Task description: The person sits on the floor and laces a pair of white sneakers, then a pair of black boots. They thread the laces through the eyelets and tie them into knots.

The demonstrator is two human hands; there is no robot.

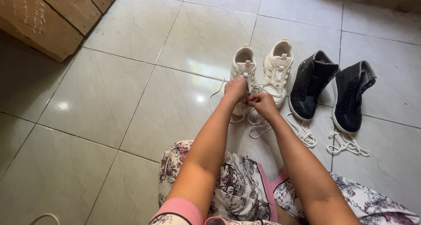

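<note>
The left hand and right hand meet over the toe end of the left cream shoe, both pinched shut on its white lace. The shoe lies lengthwise away from the person, heel far, toe near, close beside its mate. Black shoes stand to the right; bare tile floor opens left toward a wooden crate.

1. Left cream sneaker: toe end hidden under the left hand.
2. White lace: run between the fingers of the right hand too small to tell.
3. Wooden crate: cut off by top and left edges (writing illegible).
4. Pale cord: cropped at bottom edge.
</note>
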